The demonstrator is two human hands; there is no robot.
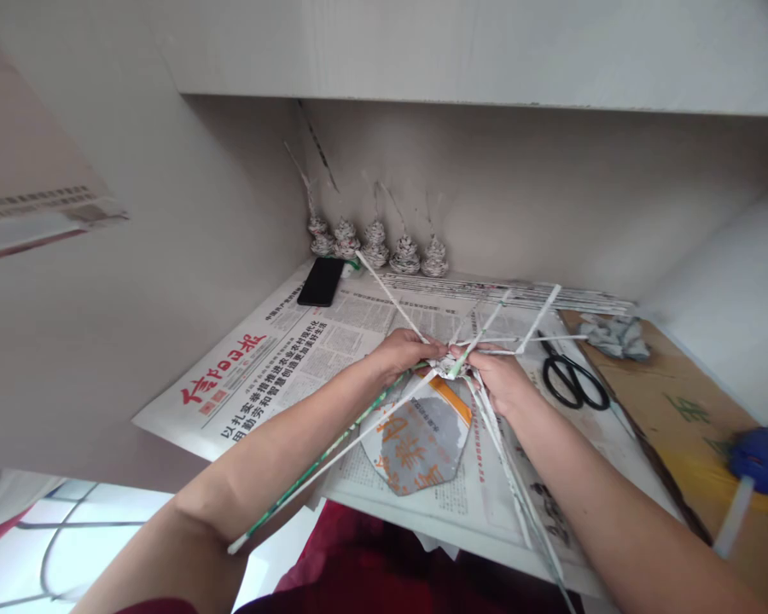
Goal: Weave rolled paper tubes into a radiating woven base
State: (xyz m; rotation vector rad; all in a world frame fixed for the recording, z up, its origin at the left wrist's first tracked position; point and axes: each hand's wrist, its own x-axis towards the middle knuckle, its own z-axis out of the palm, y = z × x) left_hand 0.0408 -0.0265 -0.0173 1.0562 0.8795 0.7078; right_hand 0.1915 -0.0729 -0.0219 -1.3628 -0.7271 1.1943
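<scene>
The left hand (404, 351) and the right hand (497, 375) both grasp a small woven paper piece (449, 367), thumbs pressed close together at its rim. The piece is held above the middle of the tabletop (467, 530), with long paper strips (390, 294) fanning out from it: one towards the far left, several towards the far right, two alongside the left forearm, and a bunch slanting down beside the right forearm towards the near edge. An octagonal card (416, 460) with orange characters lies just below the piece, close to the near edge, on the newspaper (249, 375) that covers much of the surface. A black phone (321, 282) lies near the far left corner. Behind it, five gourd-shaped woven figures (375, 245) stand in a row along the left part of the far edge, and a bundle of thin paper sticks (512, 295) stretches on from there to the right. Black-handled scissors (567, 393) lie to the right of the right hand. Brown cardboard (662, 384) runs along the right edge, bearing a crumpled grey wad (614, 337) at its far end and a blue object (765, 460), not clearly identifiable, nearer the front.
</scene>
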